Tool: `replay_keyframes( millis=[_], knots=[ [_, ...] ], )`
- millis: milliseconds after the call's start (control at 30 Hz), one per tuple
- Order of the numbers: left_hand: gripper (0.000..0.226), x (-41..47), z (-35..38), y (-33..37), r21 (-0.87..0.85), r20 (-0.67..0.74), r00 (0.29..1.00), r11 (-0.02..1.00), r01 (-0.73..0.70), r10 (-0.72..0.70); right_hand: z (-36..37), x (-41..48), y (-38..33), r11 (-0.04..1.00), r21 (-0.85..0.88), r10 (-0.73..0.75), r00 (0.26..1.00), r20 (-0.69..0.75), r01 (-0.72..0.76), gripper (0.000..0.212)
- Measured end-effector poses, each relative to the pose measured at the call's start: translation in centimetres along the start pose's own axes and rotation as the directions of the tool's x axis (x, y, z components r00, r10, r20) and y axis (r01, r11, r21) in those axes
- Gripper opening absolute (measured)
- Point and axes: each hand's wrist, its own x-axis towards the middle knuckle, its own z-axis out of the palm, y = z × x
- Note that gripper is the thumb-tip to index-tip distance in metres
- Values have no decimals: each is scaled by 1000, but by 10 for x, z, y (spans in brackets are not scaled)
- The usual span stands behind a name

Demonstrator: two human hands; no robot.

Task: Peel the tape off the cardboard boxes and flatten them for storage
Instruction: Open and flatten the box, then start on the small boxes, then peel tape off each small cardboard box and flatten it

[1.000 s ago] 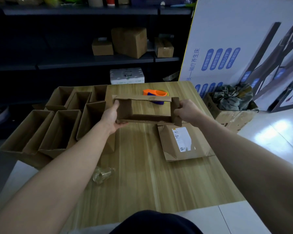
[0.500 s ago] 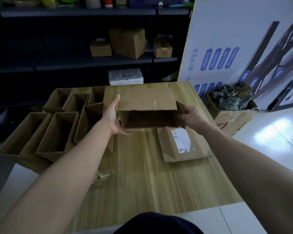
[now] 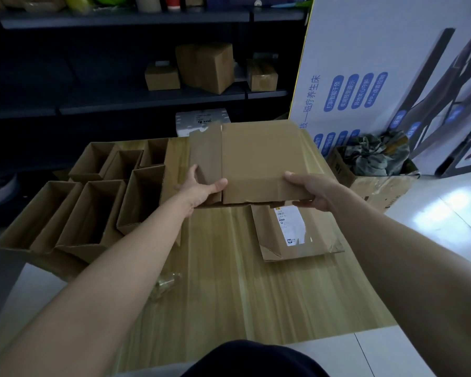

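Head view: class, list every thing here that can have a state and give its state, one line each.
Held box: pressed nearly flat, held over the table
Left hand: grips the box's left side
Right hand: grips its right near corner
Labelled box: flattened, lying on the table
Open boxes: standing unflattened at the table's left
Clear wad: crumpled, on the table

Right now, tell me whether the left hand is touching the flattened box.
Touching. The head view shows the left hand pinching the box: thumb on its top face, fingers curled behind its left flap.
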Motion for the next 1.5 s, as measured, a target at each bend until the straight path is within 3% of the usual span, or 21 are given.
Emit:
replay_keyframes(
  millis=[100,167,200,267,367,433,500,633,700,800,933,1167,1367,1500],
  knots=[
    [101,6,3,-2,-42,-142,990,999,-29,23,-8,4,4,994,94,64,995,-72,-57,36],
    [105,8,8,0,-121,-232,971,992,38,-66,-9,5,5,975,212,97,989,-111,-72,29],
    [110,9,12,1,-206,-219,965,973,101,-146,-9,3,6,957,280,116,986,-120,-79,28],
    [102,6,27,7,-396,-36,959,885,244,-281,-7,6,8,902,420,165,979,-120,-101,26],
    [54,-8,67,22,-558,292,928,747,362,-232,-2,7,16,845,504,233,971,-46,-179,32],
    [10,-14,97,31,-619,276,938,708,339,-208,0,8,27,888,394,243,970,31,-235,40],
    [6,-2,117,29,-650,192,955,700,295,-224,-4,5,38,931,239,268,961,72,-277,45],
    [58,41,139,-7,-464,35,958,844,269,-286,-33,0,48,966,2,257,957,-131,-259,59],
    [69,51,148,-24,-324,-10,965,914,246,-263,-54,5,53,979,6,198,943,-269,-204,55],
    [79,51,161,-35,-234,52,966,938,257,-251,-74,12,59,980,-84,134,913,-385,-179,44],
    [74,56,182,-40,-192,137,954,938,289,-266,-79,26,70,951,-242,113,943,-314,-194,41],
    [54,54,194,-37,64,-1,965,963,263,-263,-80,46,80,923,-346,103,975,-199,-168,33],
    [64,51,180,-31,163,-38,978,964,210,-207,-62,54,54,884,-467,-102,983,-153,19,44],
    [43,38,142,-12,236,-104,994,971,35,-10,-14,52,21,805,-555,-254,967,-4,209,44]
  ],
)
